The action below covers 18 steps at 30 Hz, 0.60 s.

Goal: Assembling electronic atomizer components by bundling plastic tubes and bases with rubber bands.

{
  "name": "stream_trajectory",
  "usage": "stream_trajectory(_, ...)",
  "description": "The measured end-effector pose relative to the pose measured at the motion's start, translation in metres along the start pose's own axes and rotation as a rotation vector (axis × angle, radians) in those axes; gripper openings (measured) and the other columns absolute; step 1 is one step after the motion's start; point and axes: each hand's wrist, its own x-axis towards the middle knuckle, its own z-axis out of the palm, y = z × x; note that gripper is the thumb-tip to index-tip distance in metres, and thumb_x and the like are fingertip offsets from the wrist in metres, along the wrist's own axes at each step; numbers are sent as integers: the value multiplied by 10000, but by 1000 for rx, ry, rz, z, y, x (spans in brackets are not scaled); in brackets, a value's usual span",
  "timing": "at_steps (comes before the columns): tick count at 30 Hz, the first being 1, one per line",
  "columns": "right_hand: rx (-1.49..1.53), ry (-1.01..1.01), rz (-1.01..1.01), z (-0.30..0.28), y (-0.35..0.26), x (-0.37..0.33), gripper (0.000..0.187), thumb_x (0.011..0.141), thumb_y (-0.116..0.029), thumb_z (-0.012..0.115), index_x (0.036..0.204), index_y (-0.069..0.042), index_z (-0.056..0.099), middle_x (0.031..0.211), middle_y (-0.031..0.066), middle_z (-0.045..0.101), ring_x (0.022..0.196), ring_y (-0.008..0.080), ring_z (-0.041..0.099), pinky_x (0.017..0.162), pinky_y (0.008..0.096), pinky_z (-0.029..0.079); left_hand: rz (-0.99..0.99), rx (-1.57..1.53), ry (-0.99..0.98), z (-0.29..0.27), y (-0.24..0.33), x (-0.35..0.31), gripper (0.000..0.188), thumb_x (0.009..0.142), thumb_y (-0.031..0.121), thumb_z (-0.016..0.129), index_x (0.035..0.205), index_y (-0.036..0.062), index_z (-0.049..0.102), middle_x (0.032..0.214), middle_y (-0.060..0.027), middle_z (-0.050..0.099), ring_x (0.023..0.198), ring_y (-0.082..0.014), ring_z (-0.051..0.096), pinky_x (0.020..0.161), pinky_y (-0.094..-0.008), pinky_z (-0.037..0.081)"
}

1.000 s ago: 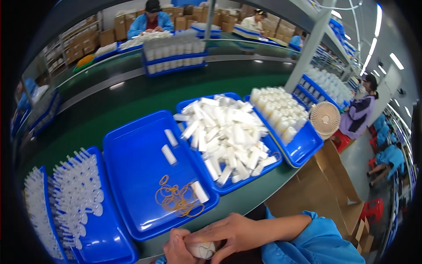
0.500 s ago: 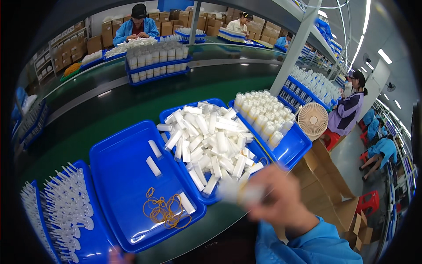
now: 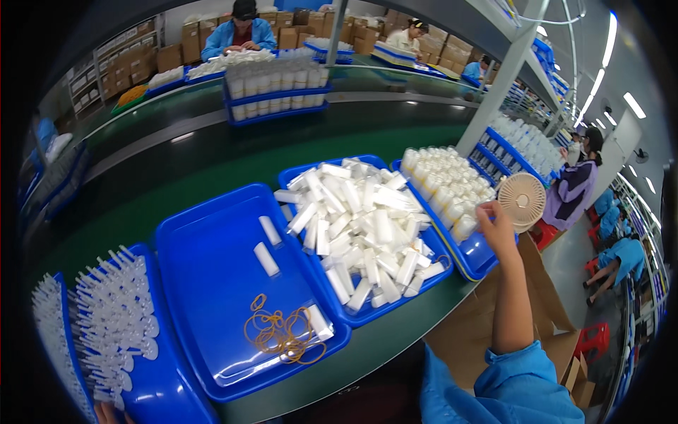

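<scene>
My right hand is at the near end of a blue tray of white cylindrical bundles, standing upright with yellowish bands. Its fingers are bent closed at the top of a banded bundle there, partly covering it. Only fingertips of my left hand show at the lower left edge, beside white plastic pieces with thin stems in a blue tray; its grip is hidden. Between them lie a heap of white blocks in clear sleeves and a tray with orange rubber bands.
The middle blue tray also holds a few white sleeved pieces. A beige round fan stands beyond my right hand, with an open cardboard box below. Stacked trays stand across the green bench. Other people sit farther off.
My right hand has carried a banded bundle from over the near table edge away and right to the tray of bundles. My left fingertips have moved left. The whole view has shifted somewhat.
</scene>
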Motion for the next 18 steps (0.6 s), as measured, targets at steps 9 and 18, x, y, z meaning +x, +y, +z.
stream_trajectory(9, -155, -27, -464, 19, -123, -40, 188, 782, -122, 614, 937, -30, 558, 898, 124, 559, 836, 263, 561, 654, 317, 452, 61, -159, 120, 17, -13, 11, 159, 760, 109, 613, 878, 2, 603, 861, -177, 580, 813, -361, 550, 726, -404, 438)
stream_trajectory(18, -161, -757, -983, 156, -239, -72, 223, 750, -153, 619, 923, -25, 560, 852, 140, 618, 807, 315, 605, 701, 402, 486, -117, -928, 341, 3, 34, -14, 82, 821, 2, 602, 881, -6, 547, 812, -69, 549, 708, -130, 539, 626, -239, 454)
